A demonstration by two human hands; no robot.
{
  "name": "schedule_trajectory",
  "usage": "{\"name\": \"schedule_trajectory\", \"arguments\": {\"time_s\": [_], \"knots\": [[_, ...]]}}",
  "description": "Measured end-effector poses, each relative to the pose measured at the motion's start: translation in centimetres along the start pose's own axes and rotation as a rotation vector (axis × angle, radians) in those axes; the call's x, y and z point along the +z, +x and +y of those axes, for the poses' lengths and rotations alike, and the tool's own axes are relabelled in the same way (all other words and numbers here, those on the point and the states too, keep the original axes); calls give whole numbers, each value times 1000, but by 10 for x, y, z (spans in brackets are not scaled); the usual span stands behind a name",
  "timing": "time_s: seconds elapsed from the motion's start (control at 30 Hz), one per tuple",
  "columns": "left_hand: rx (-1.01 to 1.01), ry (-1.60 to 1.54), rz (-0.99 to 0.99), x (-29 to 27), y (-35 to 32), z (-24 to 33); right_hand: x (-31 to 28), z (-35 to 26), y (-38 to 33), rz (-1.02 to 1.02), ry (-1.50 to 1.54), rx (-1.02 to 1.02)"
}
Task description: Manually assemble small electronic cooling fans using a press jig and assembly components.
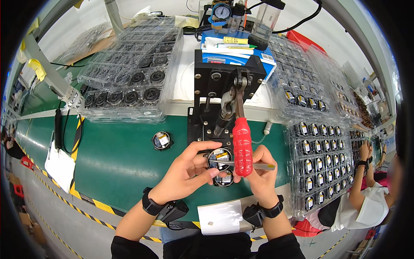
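My left hand [186, 169] pinches a round watch case [223, 154] by its rim, its inside with a yellow and white part facing up. My right hand [264, 183] is closed on metal tweezers [264, 166], whose thin tips reach across the held case. A second round case [223, 179] sits just below the held one, partly covered by my fingers. The red handle [242, 149] of a black lever press [206, 86] hangs in front of the tweezers and hides part of them. Another open case [162, 140] lies on the green mat to the left.
Clear trays with black round parts [151, 95] are stacked at back left. Trays of cases [319, 164] fill the right side. A blue box [269, 64] stands behind the press. White paper [220, 218] lies at the front edge. A co-worker's hand [365, 150] shows far right.
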State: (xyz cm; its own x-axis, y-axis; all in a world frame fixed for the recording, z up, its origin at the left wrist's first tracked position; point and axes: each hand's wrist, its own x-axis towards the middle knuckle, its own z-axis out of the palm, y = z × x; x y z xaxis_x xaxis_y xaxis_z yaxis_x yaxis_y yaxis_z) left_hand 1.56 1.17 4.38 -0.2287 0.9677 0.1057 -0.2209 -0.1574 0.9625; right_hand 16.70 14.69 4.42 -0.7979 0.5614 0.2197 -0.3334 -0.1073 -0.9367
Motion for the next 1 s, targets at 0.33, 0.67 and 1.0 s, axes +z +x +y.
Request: {"name": "schedule_trajectory", "arguments": {"time_s": [0.33,0.67,1.0], "knots": [[-55,57,-35,-2,-2,-2,-5,0,3,23,109,104],[-40,75,-23,0,-1,-4,-2,-1,2,74,65,123],[-39,45,51,8,2,-1,5,0,-1,138,15,86]]}}
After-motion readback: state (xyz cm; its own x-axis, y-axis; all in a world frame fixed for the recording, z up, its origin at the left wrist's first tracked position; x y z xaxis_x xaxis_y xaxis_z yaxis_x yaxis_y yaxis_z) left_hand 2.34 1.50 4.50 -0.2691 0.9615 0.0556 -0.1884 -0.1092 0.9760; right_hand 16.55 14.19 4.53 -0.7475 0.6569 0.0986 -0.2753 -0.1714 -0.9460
